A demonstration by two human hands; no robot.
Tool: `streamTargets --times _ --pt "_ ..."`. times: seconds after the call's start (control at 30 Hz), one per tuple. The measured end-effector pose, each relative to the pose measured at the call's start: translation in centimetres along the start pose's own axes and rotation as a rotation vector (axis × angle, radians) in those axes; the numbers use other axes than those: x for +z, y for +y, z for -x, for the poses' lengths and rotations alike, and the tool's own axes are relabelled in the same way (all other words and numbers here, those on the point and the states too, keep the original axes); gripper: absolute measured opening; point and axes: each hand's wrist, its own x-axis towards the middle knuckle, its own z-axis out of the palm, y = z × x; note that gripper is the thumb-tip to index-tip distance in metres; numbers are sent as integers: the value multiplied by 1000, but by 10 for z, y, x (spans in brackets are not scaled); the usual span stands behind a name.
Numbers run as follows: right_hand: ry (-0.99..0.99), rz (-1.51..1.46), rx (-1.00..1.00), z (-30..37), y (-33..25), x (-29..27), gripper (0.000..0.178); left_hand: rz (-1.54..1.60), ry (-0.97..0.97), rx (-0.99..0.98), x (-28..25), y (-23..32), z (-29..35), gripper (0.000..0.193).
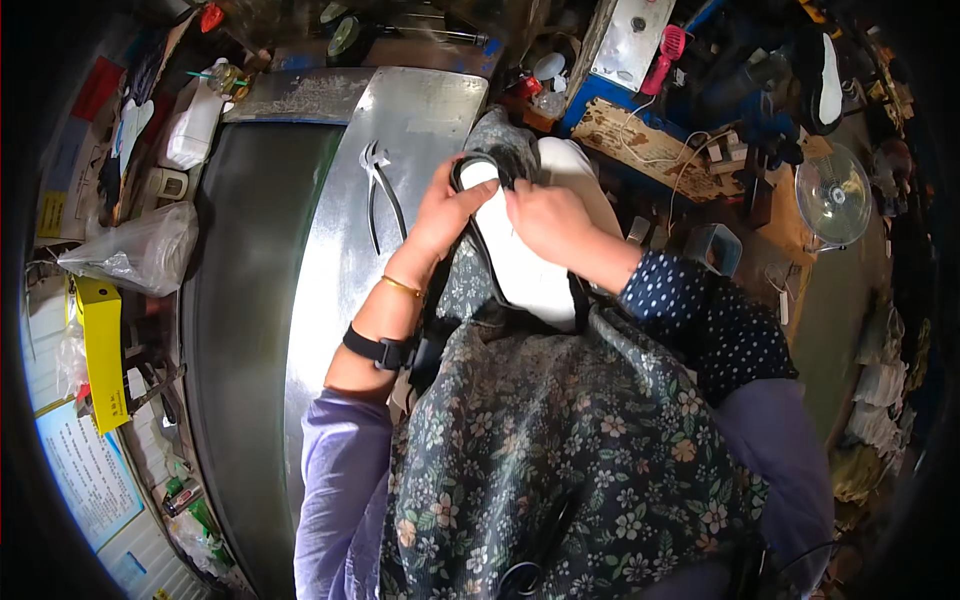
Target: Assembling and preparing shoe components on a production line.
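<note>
A black shoe upper with a white bottom (pixel 525 265) rests in my lap, bottom side up, its far end tilted away from me. My left hand (pixel 445 212) wraps the far left edge, with the thumb lying on the white surface. At the far right edge, the curled fingers of my right hand (pixel 552 222) grip the black rim; the fingertips are partly hidden. Behind the right hand lies another pale, rounded piece (pixel 572 165), whose kind I cannot make out. Lasting pincers (pixel 375 185) with dark handles lie on the metal surface left of my left hand.
A shiny metal bench top (pixel 345 290) runs along my left, beside a dark belt (pixel 255 300). Further left are a yellow box (pixel 100 355) and a clear plastic bag (pixel 150 250). On the right stand a clear-bladed fan (pixel 833 195), a pink handheld fan (pixel 664 62) and loose cables.
</note>
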Motion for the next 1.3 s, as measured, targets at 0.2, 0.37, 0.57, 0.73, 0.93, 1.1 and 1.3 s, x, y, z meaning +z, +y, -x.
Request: streamTargets --times 0.2,0.37,0.57,0.73,0.93,1.1,1.3 --pt "-102 -1239 239 48 10 24 75 101 -44 -32 1 5 -3 56" --pt "64 -1373 272 26 -2 43 80 347 322 -194 18 15 22 53" --pt "-90 -914 324 5 -34 36 85 -1594 348 41 8 41 27 45" --pt "110 -1129 260 7 -33 45 84 -909 28 -264 -17 66 41 61" --pt "212 -1141 288 25 -30 64 79 -1491 292 300 3 5 88 34" --pt "330 -1102 167 31 -30 67 75 -1474 219 291 11 -2 106 32" --pt "165 -1185 223 27 -19 49 77 -326 -29 -33 12 -19 124 64"
